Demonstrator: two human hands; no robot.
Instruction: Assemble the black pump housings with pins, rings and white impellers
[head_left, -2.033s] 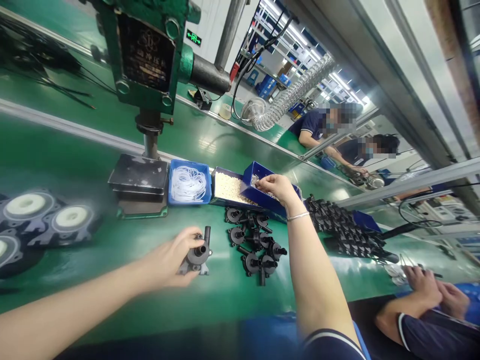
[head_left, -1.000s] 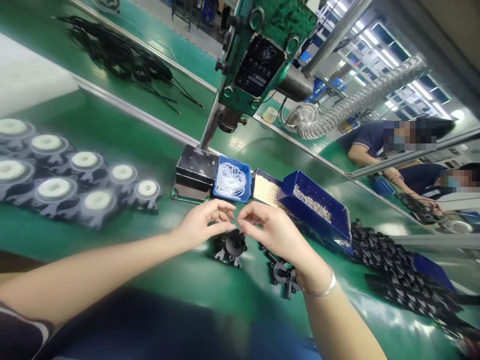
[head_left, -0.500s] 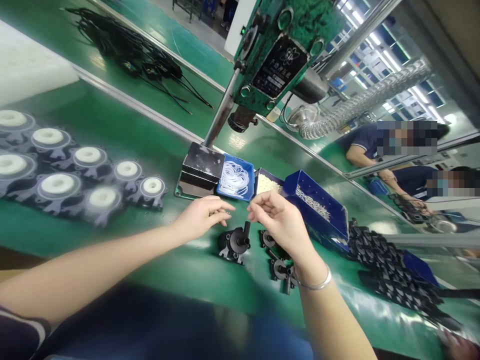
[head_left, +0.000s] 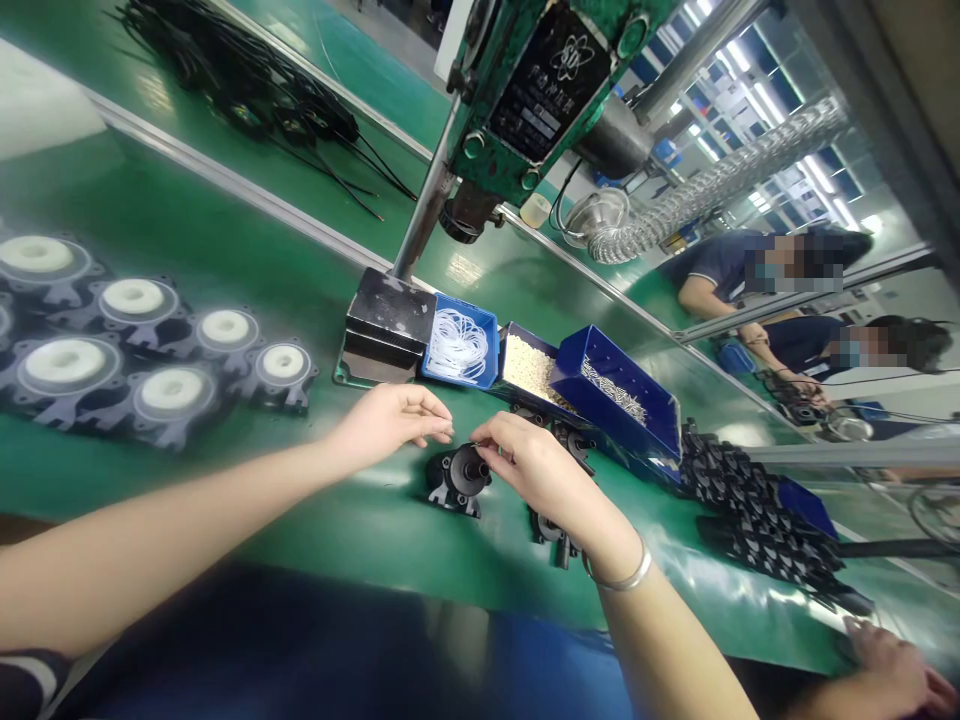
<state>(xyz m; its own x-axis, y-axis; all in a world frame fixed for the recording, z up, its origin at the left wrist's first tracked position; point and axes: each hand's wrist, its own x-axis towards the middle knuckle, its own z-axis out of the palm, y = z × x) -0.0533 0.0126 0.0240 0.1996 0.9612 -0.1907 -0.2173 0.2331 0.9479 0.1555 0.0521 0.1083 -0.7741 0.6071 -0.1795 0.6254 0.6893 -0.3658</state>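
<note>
A black pump housing (head_left: 456, 478) with a round top and a short spout stands on the green table in front of me. Above it to the left is my left hand (head_left: 394, 425), its fingers curled together; anything between them is too small to make out. My right hand (head_left: 525, 465) pinches at the housing's upper right edge, and what its fingertips hold is hidden. More black housings (head_left: 555, 530) lie beneath and beside my right hand.
Blue trays hold white rings (head_left: 459, 345), cream pieces (head_left: 529, 365) and metal screws (head_left: 615, 390). A green press (head_left: 547, 90) rises behind. Parts with white discs (head_left: 139, 295) stand left, black parts (head_left: 757, 510) right. Co-workers sit beyond; another person's hand (head_left: 892, 665) is lower right.
My right hand has moved down and left to the housing's edge. My left hand has shifted slightly left. The camera view has shifted, and another person's hand shows more at the lower right.
</note>
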